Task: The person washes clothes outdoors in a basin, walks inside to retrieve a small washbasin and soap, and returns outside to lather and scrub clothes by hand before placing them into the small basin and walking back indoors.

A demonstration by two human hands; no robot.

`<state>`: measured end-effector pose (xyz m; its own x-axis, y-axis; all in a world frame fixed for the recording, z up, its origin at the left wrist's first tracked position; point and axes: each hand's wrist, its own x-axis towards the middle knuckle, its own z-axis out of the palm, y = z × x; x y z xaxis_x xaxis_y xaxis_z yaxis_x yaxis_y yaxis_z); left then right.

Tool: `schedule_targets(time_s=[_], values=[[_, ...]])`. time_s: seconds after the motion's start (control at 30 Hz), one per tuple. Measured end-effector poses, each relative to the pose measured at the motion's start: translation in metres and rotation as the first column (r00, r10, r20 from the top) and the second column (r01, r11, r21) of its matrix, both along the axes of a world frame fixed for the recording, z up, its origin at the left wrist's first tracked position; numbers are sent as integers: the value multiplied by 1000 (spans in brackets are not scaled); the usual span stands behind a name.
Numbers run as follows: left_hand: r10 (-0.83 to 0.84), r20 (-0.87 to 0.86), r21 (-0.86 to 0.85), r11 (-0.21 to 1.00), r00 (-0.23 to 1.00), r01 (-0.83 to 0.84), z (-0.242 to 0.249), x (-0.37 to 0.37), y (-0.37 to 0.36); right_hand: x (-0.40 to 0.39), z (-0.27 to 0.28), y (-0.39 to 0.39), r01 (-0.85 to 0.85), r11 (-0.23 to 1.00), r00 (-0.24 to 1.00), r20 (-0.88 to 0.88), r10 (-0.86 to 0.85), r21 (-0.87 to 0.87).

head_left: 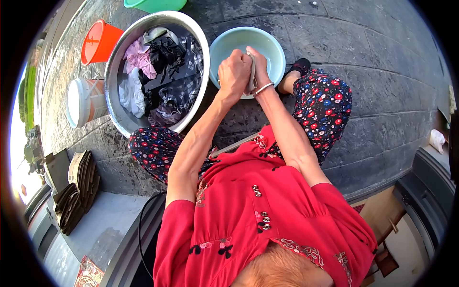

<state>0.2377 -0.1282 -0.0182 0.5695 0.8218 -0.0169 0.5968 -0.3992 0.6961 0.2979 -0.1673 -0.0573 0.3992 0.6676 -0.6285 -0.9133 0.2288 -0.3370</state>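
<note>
Over the light-blue basin [222, 42], both fists are close together, gripping a greyish-beige cloth [251, 79]. My left hand [234, 71] is closed, its knuckles up, against one side of the cloth. My right hand [259, 66] closes round the other side, thumb pointing away from me, a pale bracelet at the wrist. Part of the cloth hangs between the wrists near the basin's front rim. The rest is hidden in the fingers. Left of the basin stands a large metal tub [206, 67] with dark water and pink, white, black and checked clothes [165, 71].
An orange-red bucket [99, 43] and a white bucket [88, 103] stand left of the tub, a green basin [160, 5] behind it. Folded cardboard [79, 191] leans at the lower left. My knees flank the work area on wet grey paving [334, 33].
</note>
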Motion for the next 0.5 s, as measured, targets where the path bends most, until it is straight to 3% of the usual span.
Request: schedule_targets(time_s=[0.03,0.07,0.13,0.17,0.2,0.27,0.37,0.4,0.47,0.5], values=[[-18,36,16,1000,999,17,4,2,-16,11,-2,-10,-110,994,982,152,109,-4],[-43,66,49,998,997,39,3,4,-21,10,-7,-9,-109,994,982,154,108,-3],[11,32,31,999,999,-12,-15,5,1,-4,-15,-3,-72,997,995,-64,73,22],[17,-20,85,996,1000,-16,-26,2,24,-15,-15,4,-17,999,1000,-1,17,32],[62,-57,23,998,996,-61,-28,-1,46,-23,-20,6,-133,991,969,206,136,-30],[91,-64,119,990,994,-83,-33,-3,68,-22,9,7,-138,990,964,228,138,-15],[246,78,123,959,966,-254,-34,-10,76,7,33,-7,-35,988,995,96,21,149],[329,167,87,934,930,-346,-32,-15,79,14,32,-12,35,994,995,89,-44,104],[474,200,55,868,857,-493,-19,-30,81,22,2,-14,149,976,988,20,-154,159],[417,229,-31,906,880,-422,-14,-37,78,23,-11,-13,146,977,988,27,-151,154]])
